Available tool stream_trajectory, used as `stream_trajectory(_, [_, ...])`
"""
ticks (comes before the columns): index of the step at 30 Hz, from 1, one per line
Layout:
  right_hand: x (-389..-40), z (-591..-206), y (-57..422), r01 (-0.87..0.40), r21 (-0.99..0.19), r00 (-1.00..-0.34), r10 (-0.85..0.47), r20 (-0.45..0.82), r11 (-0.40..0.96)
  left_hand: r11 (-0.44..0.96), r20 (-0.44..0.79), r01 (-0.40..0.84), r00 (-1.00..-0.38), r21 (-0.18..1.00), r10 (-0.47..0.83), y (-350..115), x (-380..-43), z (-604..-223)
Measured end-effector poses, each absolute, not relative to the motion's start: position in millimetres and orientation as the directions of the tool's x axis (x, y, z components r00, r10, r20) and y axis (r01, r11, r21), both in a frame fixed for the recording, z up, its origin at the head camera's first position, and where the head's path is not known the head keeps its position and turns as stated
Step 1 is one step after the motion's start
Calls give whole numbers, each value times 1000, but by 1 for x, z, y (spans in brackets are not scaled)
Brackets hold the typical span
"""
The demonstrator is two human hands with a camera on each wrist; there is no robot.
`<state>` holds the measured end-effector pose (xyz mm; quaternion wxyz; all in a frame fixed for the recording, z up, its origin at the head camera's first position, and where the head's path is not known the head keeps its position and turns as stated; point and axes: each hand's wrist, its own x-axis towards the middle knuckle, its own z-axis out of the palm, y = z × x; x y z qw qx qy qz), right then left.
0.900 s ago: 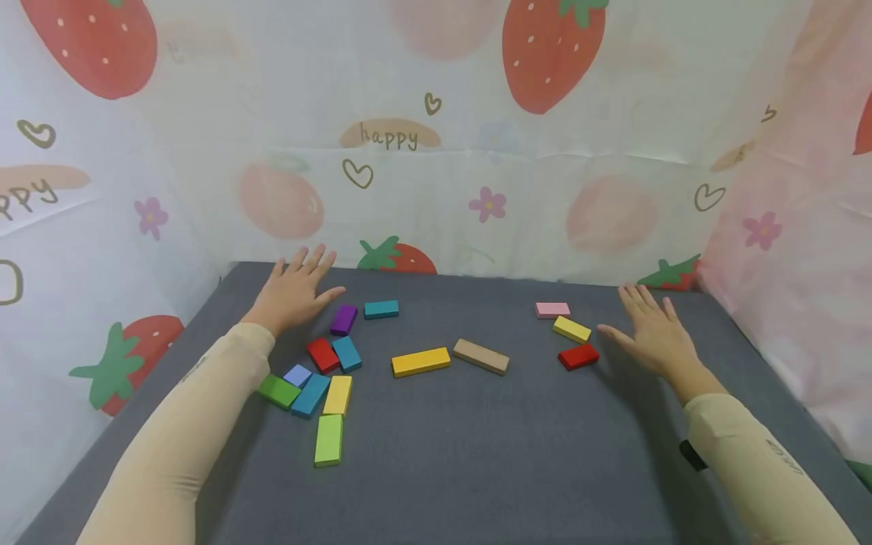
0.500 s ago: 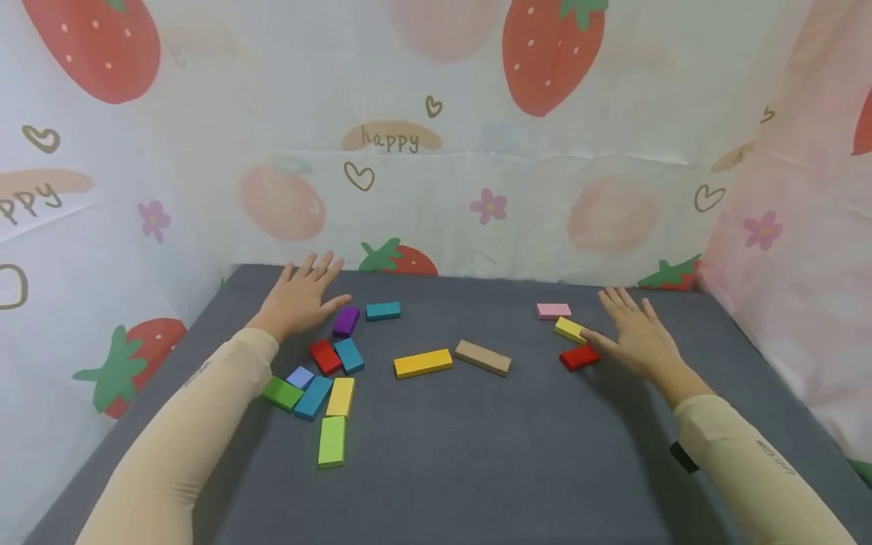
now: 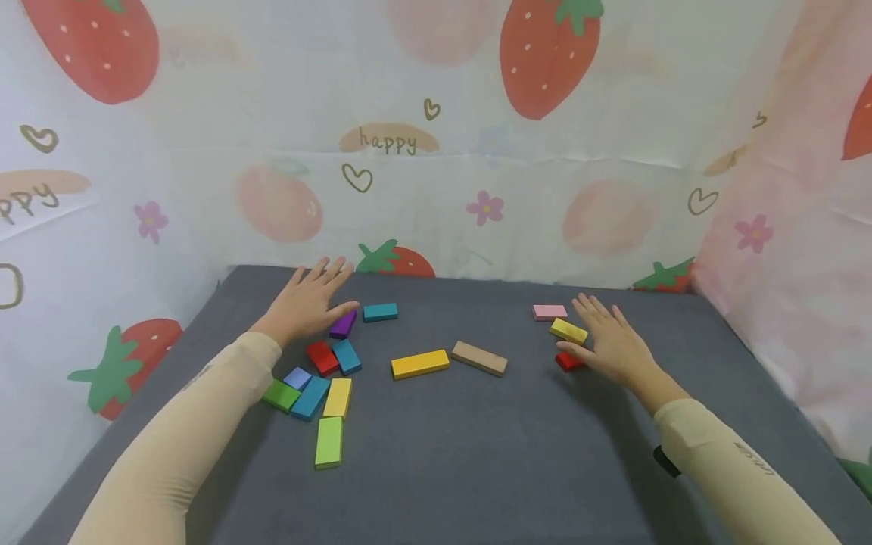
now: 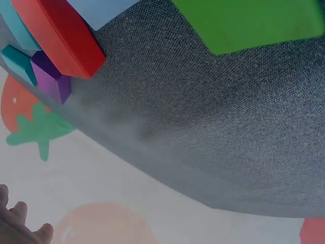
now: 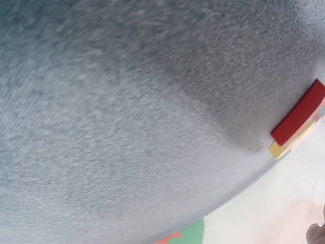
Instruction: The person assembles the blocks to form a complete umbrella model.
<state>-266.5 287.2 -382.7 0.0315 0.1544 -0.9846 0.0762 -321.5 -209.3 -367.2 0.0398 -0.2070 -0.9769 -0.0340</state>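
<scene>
My left hand (image 3: 305, 304) hovers at the back left with its fingers spread, holding nothing. Its thumb overlaps the purple block (image 3: 343, 325) in the head view, and a teal block (image 3: 380, 312) lies just to the right. My right hand (image 3: 613, 342), also with straight fingers and nothing in it, is over the right side. Its thumb partly covers a red block (image 3: 567, 362); a yellow block (image 3: 568, 331) and a pink block (image 3: 549, 312) lie beyond. In the left wrist view the purple block (image 4: 50, 79) and a red block (image 4: 61, 38) show up close.
A long orange-yellow block (image 3: 419, 364) and a tan block (image 3: 480, 358) lie mid-table. Several blocks cluster at left, among them a light green one (image 3: 329, 442) and a green one (image 3: 281, 395). A strawberry-print cloth (image 3: 436, 197) hangs behind the dark table (image 3: 463, 469).
My right hand has moved left, from beside the right-hand blocks to over the red one. My left hand has shifted slightly right, towards the purple block. The blocks stay put.
</scene>
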Motion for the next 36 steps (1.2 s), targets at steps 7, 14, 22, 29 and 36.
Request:
stream_trajectory(7, [-265,-384,276,-349,-154,-936,-338,95,924,906,98,422,-903,29,418,-207,-320,-370])
stream_trajectory(14, [-263,-387,266,-375,-158,-927,-366,84,914,896,98,444,-893,23,440,-202,-319,-373])
stream_trajectory(22, [-261,-390,257,-400,-173,-916,-390,90,900,886,95,462,-885,44,457,-193,-317,-373])
stream_trajectory(29, [-259,-391,249,-433,-166,-901,-422,101,886,874,91,482,-874,51,477,-186,-312,-376])
stream_trajectory(36, [-257,-395,241,-452,-172,-892,-438,114,875,869,77,493,-869,44,489,-186,-306,-381])
